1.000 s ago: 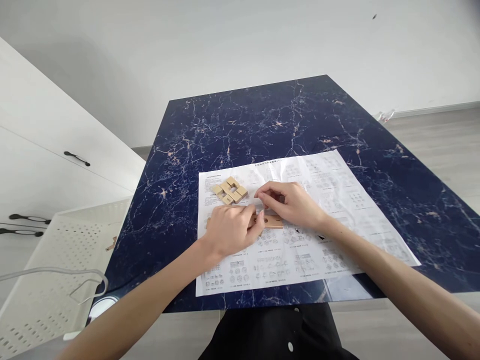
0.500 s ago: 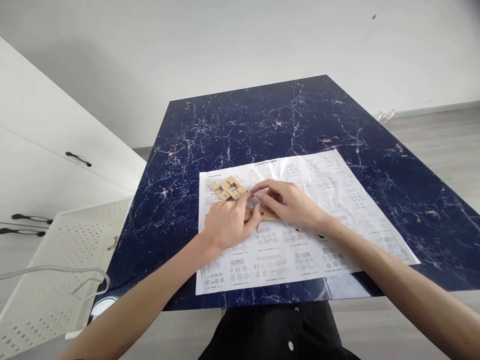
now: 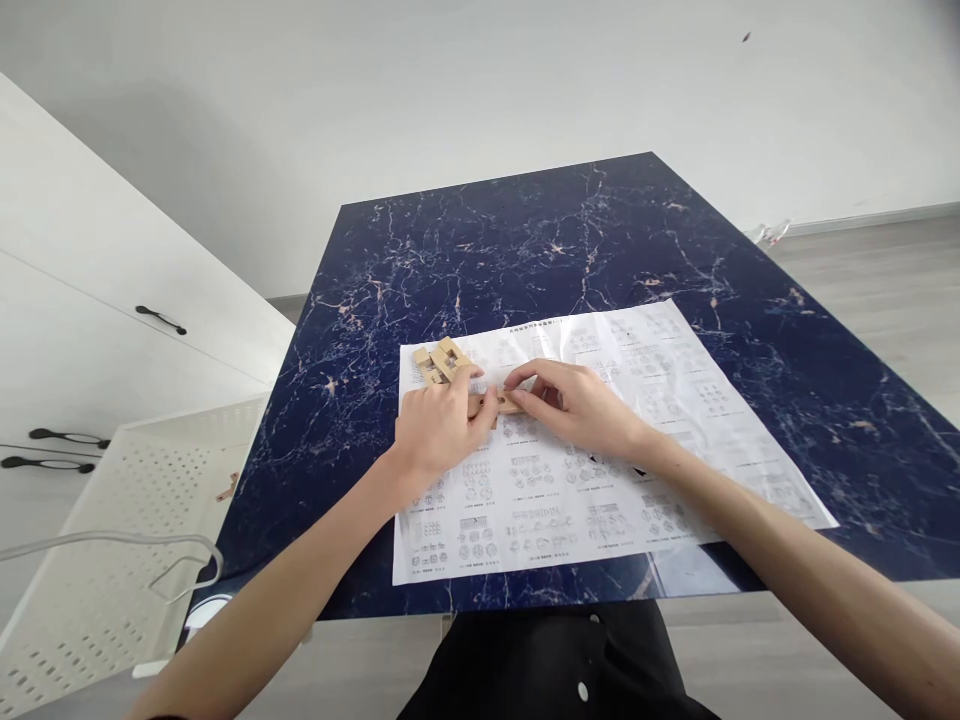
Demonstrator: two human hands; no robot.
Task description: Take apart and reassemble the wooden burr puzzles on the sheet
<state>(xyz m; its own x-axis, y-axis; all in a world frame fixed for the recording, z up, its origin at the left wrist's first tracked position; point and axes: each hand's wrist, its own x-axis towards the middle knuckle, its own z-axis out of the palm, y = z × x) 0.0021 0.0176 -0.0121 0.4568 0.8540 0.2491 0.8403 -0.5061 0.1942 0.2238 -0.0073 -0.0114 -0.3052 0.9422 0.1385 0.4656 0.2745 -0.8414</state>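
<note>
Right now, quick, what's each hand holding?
Left hand: closed, holding the bar.
Right hand: curled, fingertips at the bar's right end; whether it grips cannot be told.

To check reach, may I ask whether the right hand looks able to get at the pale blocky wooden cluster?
Probably yes: the left hand crowds the near side of the cluster, but its far side looks open to the right hand.

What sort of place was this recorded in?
Probably a room in a home, or perhaps a small office: a blue marble-patterned table, white cupboard fronts with black handles, and a plain pale wall.
</note>
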